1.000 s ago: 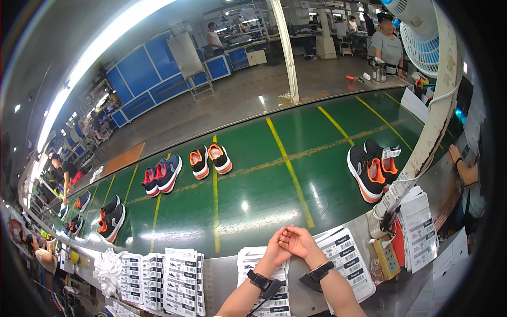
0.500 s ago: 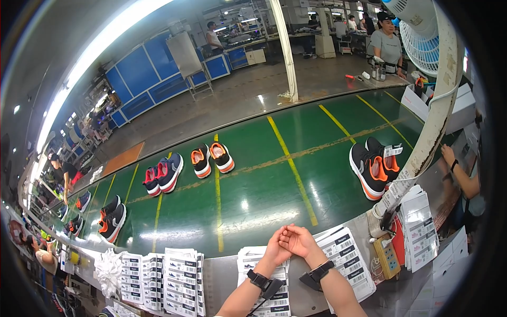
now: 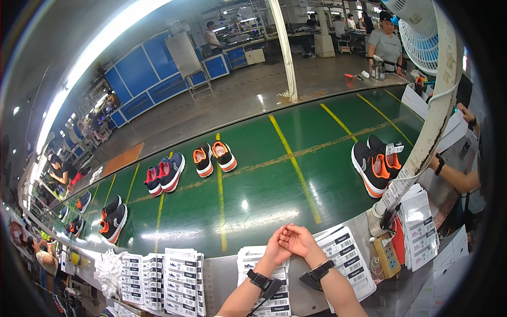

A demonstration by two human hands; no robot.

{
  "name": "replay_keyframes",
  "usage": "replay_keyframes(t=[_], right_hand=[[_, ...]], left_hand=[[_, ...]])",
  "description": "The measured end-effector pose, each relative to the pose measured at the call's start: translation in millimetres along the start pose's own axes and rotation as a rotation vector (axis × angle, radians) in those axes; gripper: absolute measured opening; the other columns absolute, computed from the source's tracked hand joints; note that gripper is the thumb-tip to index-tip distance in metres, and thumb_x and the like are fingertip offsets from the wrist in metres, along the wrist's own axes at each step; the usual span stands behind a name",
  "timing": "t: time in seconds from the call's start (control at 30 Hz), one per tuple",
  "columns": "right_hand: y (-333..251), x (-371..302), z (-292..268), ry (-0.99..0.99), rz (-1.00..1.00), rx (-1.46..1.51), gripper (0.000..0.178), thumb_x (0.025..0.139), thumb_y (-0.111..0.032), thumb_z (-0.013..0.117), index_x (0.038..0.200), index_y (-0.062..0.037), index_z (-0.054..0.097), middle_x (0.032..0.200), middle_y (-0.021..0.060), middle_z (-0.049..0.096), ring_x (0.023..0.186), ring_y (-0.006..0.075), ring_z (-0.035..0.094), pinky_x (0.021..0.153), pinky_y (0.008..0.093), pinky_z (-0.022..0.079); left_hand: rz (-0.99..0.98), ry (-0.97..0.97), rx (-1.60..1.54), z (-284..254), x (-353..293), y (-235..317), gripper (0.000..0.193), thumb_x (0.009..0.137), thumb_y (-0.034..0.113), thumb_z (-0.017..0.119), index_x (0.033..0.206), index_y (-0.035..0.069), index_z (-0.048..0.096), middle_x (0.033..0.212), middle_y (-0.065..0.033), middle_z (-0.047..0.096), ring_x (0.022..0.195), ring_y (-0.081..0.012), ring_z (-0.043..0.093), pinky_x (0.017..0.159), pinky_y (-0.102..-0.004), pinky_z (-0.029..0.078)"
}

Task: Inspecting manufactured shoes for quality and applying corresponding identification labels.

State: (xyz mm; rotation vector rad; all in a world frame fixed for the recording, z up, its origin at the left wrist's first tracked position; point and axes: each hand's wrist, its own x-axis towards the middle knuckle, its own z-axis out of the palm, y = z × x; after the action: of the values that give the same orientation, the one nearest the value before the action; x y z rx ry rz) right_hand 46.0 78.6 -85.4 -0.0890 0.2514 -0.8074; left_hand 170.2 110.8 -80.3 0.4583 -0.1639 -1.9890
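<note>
My left hand (image 3: 277,247) and my right hand (image 3: 299,241) rest against each other at the near edge of the green conveyor belt (image 3: 264,174). Their fingers are curled in and overlap loosely; I see nothing held in either. A black strap with a small device circles each wrist. Beneath my left forearm lies a stack of label sheets (image 3: 251,259), and another sheet stack (image 3: 346,253) sits beside my right wrist. The closest shoes on the belt are a black-and-orange pair (image 3: 369,166) to the right, with a white tag, and another black-and-orange pair (image 3: 214,158) left of centre.
A navy-and-pink pair (image 3: 165,174) and more shoes (image 3: 113,219) ride farther left. More label stacks (image 3: 180,280) and crumpled white material (image 3: 109,272) line the metal ledge. At right stand a pale post (image 3: 446,79), a power strip (image 3: 387,256) and a fan (image 3: 420,47). Co-workers stand around the belt.
The shoes and yellow belt lines have shifted slightly to the right. My hands have not moved. At the right, a co-worker's hands have moved and one is at a white box or sheet.
</note>
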Motion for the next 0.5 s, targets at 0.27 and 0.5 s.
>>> replay_keyframes(t=[0.27, 0.5], right_hand=[[0.5, 1.3, -1.3, 0.003, 0.008, 0.005, 0.02, 0.097, -0.012, 0.05, 0.095, 0.0003, 0.065, 0.086, 0.0126, 0.069, 0.082, 0.0261, 0.068, 0.08, 0.0428, 0.058], [-0.1, 1.7, -1.8, 0.011, -0.003, -0.01, 0.02, 0.097, -0.011, 0.05, 0.095, 0.0005, 0.065, 0.085, 0.0128, 0.068, 0.082, 0.0265, 0.068, 0.08, 0.043, 0.058]], left_hand=[[-0.005, -0.004, 0.022, -6.0, 2.8, -0.7, 0.039, 0.099, 0.033, 0.047, 0.127, 0.007, 0.055, 0.126, -0.0085, 0.058, 0.122, -0.0243, 0.052, 0.109, -0.0484, 0.035], [-0.011, -0.014, 0.021, -9.6, 5.2, -1.7, 0.041, 0.099, 0.034, 0.045, 0.129, 0.007, 0.054, 0.129, -0.0108, 0.056, 0.124, -0.0263, 0.05, 0.11, -0.0498, 0.034]])
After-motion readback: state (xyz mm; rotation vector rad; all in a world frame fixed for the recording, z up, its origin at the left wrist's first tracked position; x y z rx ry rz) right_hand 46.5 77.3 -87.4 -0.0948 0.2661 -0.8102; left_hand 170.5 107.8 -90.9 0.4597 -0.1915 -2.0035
